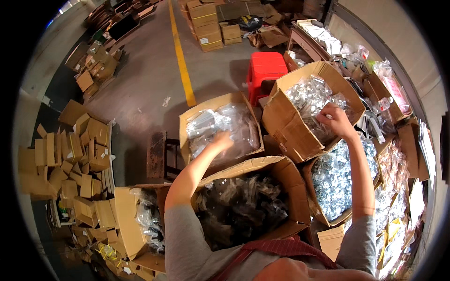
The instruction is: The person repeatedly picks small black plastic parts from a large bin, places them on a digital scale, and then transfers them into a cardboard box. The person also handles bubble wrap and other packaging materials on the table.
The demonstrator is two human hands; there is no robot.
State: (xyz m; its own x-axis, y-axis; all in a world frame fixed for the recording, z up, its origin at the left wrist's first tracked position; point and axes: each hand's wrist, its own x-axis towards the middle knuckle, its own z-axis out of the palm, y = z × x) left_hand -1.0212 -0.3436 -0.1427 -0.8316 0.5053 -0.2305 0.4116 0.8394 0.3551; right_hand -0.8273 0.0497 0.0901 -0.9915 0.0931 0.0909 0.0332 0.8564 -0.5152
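Cardboard cartons, open-topped, grouped round a seated person seen from above.

Item 1: carton of clear plastic bags (220, 129), at 12 o'clock from the person's chest. Left hand (221, 140) reaches into it, fingers spread and blurred over the bags; whether it grips one cannot be told.

Item 2: tilted carton of small bagged parts (311, 110), at 1 o'clock, leaning toward the person. Right hand (335, 119) lies inside it on the heap, fingers curled closed around a small clear packet (328, 108) at the top of the pile.

Item 3: carton of dark bagged goods (253, 203), directly below both forearms, flaps open, touching item 1 at its upper edge.

Item 4: carton of silvery packets (333, 182), at 3 o'clock of item 3, beneath the right forearm.

Item 5: red plastic stool (265, 68), at 12 o'clock beyond items 1 and 2, just beside the rear of item 2.

Item 6: stacks of small flat brown boxes (70, 159), at 9 o'clock, well apart from the hands.

Item 7: yellow floor line (180, 56), running up toward 12 o'clock across grey concrete.

Item 8: cluttered bench (370, 79) with loose plastic packets, at 2 o'clock along the wall.
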